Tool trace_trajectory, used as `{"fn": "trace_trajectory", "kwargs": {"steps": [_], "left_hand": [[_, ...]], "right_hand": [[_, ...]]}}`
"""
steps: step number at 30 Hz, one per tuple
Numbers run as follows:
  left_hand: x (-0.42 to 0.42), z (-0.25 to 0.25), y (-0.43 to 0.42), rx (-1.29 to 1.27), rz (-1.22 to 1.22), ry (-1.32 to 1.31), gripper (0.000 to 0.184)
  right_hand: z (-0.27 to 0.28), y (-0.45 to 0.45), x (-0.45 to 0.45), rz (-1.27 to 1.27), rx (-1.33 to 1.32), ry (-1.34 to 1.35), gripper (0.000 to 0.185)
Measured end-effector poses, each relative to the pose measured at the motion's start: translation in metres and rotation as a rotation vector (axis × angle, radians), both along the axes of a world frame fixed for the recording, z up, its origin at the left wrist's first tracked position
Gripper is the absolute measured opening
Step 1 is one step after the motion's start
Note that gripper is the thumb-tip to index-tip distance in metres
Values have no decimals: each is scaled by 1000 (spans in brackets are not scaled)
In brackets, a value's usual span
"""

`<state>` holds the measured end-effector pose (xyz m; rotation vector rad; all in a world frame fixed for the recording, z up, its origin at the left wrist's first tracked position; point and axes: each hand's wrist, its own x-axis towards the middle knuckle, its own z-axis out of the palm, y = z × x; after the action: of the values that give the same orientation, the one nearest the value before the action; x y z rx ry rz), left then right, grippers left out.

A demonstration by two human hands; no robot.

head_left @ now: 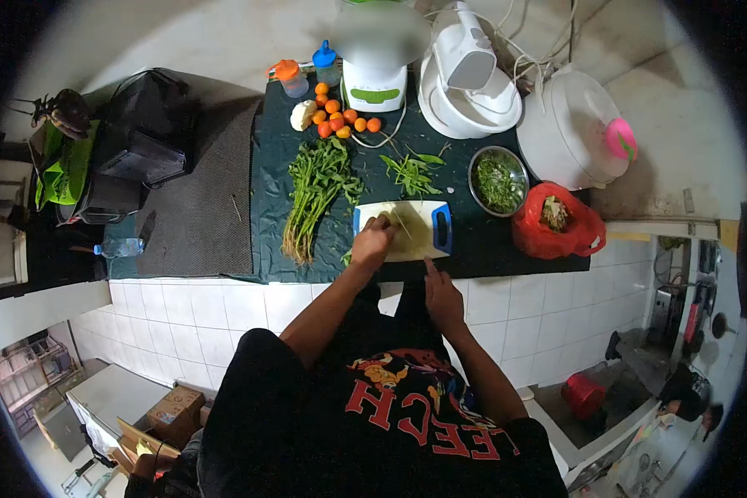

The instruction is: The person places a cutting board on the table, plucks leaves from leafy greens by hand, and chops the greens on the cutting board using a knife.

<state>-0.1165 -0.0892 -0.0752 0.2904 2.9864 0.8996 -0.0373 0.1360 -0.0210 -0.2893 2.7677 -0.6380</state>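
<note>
On the white cutting board with blue ends, my left hand rests at the left part, its fingers bent together around something small and pale that I cannot make out. A thin pale strip lies beside the fingertips. My right hand is at the board's near edge, one finger stretched toward it, with nothing visible in the hand. Behind the board are cut green leaves. Left of it lies a bunch of leafy stems with roots. A metal bowl of chopped greens stands to the right.
Orange-red fruits, a white cauliflower-like piece and lidded cups are at the back. White appliances, a large white bucket and a red bag stand right. A bottle lies far left. Another person is at far right.
</note>
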Motion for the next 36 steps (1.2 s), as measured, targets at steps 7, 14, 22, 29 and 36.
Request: {"fn": "trace_trajectory", "kwargs": {"steps": [7, 14, 22, 29, 36], "left_hand": [[2, 1, 1, -114, -82, 18, 34], [1, -20, -6, 23, 65, 15, 33], [4, 11, -68, 447, 471, -108, 22], [9, 12, -63, 513, 453, -176, 17], [14, 24, -66, 780, 399, -358, 21]], "right_hand": [[-19, 0, 11, -44, -64, -4, 48], [-51, -36, -21, -65, -116, 169, 48], [-26, -54, -11, 45, -89, 140, 45], [-42, -80, -58, 137, 103, 550, 29], [-80, -109, -164, -49, 157, 366, 13]]}}
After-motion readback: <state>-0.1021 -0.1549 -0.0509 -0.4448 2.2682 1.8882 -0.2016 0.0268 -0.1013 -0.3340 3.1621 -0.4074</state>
